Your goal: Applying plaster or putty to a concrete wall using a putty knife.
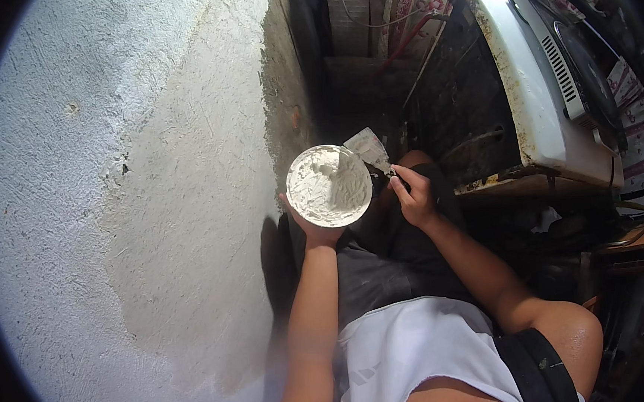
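My left hand (pixel 318 230) supports a round tub of off-white filler (pixel 332 189) from below and the left side; most of its fingers are hidden beneath the tub. The paste inside is rough and swirled, with a hollow toward the top. In my right hand (pixel 414 198) I grip the handle of a putty knife (pixel 368 150). Its broad blade, smeared with paste, is at the tub's upper right rim. To the left rises a wall with a wide patch of greyish filler (pixel 187 188) spread over its bluish-white rough surface.
A rusty white appliance (pixel 511 76) stands close on the right, with a black and silver device (pixel 566 57) on top. Patterned curtains (pixel 416 0) and a thin hose (pixel 377 24) are behind. Bare, darker wall (pixel 284 91) borders the filler patch.
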Demonstrator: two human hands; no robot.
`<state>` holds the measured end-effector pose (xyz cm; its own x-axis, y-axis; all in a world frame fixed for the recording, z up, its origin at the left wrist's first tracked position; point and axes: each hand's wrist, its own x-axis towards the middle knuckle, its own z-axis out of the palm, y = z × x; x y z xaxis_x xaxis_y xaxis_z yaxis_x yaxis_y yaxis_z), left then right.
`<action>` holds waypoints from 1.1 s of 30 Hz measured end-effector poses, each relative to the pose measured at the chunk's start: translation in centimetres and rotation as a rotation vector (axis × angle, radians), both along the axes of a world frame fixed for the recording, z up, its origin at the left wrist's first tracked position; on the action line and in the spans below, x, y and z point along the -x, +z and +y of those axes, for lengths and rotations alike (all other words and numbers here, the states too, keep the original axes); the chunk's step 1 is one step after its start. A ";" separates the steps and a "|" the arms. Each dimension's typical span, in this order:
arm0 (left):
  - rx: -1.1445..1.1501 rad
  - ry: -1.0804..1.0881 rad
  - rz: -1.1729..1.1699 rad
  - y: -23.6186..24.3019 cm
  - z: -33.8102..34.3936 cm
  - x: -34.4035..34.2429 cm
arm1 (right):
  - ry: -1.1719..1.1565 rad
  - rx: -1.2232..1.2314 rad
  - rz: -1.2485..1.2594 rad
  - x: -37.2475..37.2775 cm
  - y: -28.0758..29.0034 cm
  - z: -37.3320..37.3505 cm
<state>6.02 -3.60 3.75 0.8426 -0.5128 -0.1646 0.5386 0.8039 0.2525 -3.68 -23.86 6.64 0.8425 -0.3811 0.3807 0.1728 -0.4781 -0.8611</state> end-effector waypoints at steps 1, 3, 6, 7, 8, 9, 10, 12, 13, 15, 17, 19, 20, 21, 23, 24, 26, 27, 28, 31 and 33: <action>-0.001 0.001 0.002 -0.1 0.0 0.0 | 0.001 -0.001 0.002 0.0 0.0 0.0; 0.003 -0.008 0.000 0.0 0.1 0.0 | -0.015 -0.027 0.063 0.1 -0.1 0.0; 0.000 0.006 0.003 0.1 0.1 0.1 | -0.055 0.061 0.024 -0.1 -0.2 -0.1; -0.001 0.006 0.005 0.2 0.1 0.1 | -0.056 0.061 0.026 -0.1 -0.2 -0.2; -0.001 0.007 0.004 0.2 0.1 0.1 | -0.047 0.044 0.032 -0.1 -0.3 -0.2; 0.000 0.008 0.003 0.2 0.2 0.0 | -0.039 0.026 0.037 -0.1 -0.4 -0.1; -0.001 0.009 0.003 0.2 0.2 0.0 | -0.038 0.026 0.038 -0.1 -0.4 -0.2; 0.003 0.015 0.024 0.3 0.1 0.0 | -0.026 0.092 0.040 0.0 -0.6 -0.3; 0.003 0.015 0.025 0.3 0.1 0.0 | -0.026 0.092 0.040 0.0 -0.8 -0.3; -0.004 0.016 0.004 0.2 0.1 0.0 | -0.036 0.041 0.036 -0.1 -0.8 -0.1; -0.001 0.024 0.012 0.1 0.2 0.0 | -0.036 0.031 0.044 -0.1 -0.5 -0.1; 0.004 0.032 0.019 -0.1 0.3 0.1 | -0.036 0.022 0.052 0.0 -0.1 -0.3; 0.013 0.032 0.009 -0.1 0.2 0.0 | -0.033 -0.064 0.178 0.0 0.1 -0.4; 0.022 0.031 -0.001 0.0 0.2 0.0 | -0.031 -0.150 0.303 0.0 0.4 -0.6; 0.016 0.021 0.011 0.2 0.2 0.2 | -0.071 0.038 0.202 0.0 1.1 -1.8; 0.007 0.017 0.026 0.4 0.2 0.4 | -0.105 0.224 0.105 0.2 1.7 -2.4; -0.023 0.012 0.007 0.5 0.2 0.3 | -0.099 0.256 0.113 0.7 3.5 -3.2; -0.065 0.011 -0.022 0.4 0.2 0.3 | -0.099 0.302 0.121 1.1 4.8 -3.4; -0.106 0.009 -0.052 0.3 0.3 0.3 | -0.098 0.348 0.129 1.5 5.7 -3.4; -0.063 0.007 -0.066 0.1 0.5 0.1 | -0.091 0.427 0.182 3.0 7.5 -2.5; -0.037 0.050 -0.056 0.2 0.3 0.0 | -0.090 0.478 0.197 3.7 7.8 -2.0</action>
